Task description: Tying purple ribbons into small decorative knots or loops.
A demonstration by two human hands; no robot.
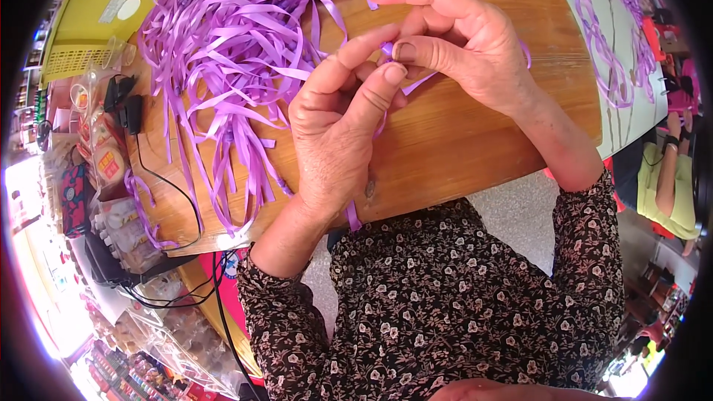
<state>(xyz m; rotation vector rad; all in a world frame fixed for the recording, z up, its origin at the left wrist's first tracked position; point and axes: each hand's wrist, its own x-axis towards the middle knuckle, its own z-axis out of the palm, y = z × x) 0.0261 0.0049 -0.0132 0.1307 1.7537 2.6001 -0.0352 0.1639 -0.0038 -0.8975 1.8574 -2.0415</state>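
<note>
Both my hands meet above the wooden table, pinching a purple ribbon (387, 49) between thumbs and fingertips. My left hand (343, 100) closes on it from the left, thumb and index finger nearly touching the other hand. My right hand (464, 41) grips it between thumb and curled fingers, its index finger stretched out above. A small gathered bit of ribbon shows between the fingertips; whether it is a knot I cannot tell. One loose strip passes under my right hand, and an end hangs near the table's front edge. To the left lies a big tangled pile of purple ribbons (230, 37).
The wooden table (475, 156) is under my hands. At the far left stands a yellow-green plastic basket (96, 18), with bags and a black cable (167, 182) below it. A white marbled surface (594, 37) with more purple ribbon adjoins on the right, where another person (668, 186) sits.
</note>
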